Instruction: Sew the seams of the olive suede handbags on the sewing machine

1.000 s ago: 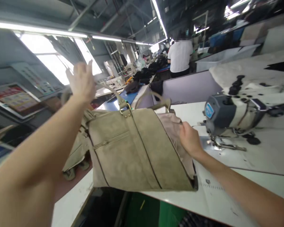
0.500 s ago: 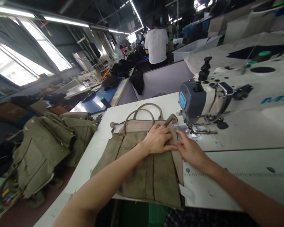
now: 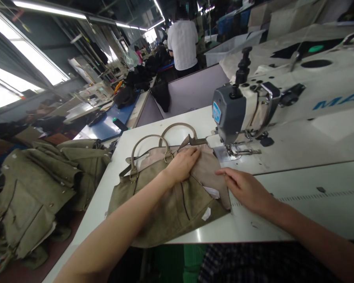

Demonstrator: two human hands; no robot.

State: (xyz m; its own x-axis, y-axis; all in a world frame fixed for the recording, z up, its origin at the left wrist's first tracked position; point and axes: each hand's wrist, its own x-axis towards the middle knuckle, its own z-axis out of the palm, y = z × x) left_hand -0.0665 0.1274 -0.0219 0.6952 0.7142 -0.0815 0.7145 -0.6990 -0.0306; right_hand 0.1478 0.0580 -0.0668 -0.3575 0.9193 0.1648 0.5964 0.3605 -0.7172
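Note:
An olive suede handbag (image 3: 153, 204) with two looped handles lies flat on the white sewing table (image 3: 283, 220). Its pinkish lining shows at the open top. My left hand (image 3: 183, 163) rests on the bag's upper part, fingers curled and pressing into the lining near the opening. My right hand (image 3: 243, 186) lies at the bag's right edge, fingers stretched toward the fabric and touching it. The sewing machine head (image 3: 238, 110) stands just behind the bag, with its presser foot (image 3: 238, 150) beside the bag's top corner.
A heap of similar olive bags (image 3: 41, 188) lies to the left, below table level. A person in a white shirt (image 3: 183, 41) stands far back among other workstations. Dark bags lie on a blue table (image 3: 109, 122) beyond.
The bag was held up in the air, then laid flat on the table. Both hands came down onto it, and it has turned with its top corner nearer the presser foot.

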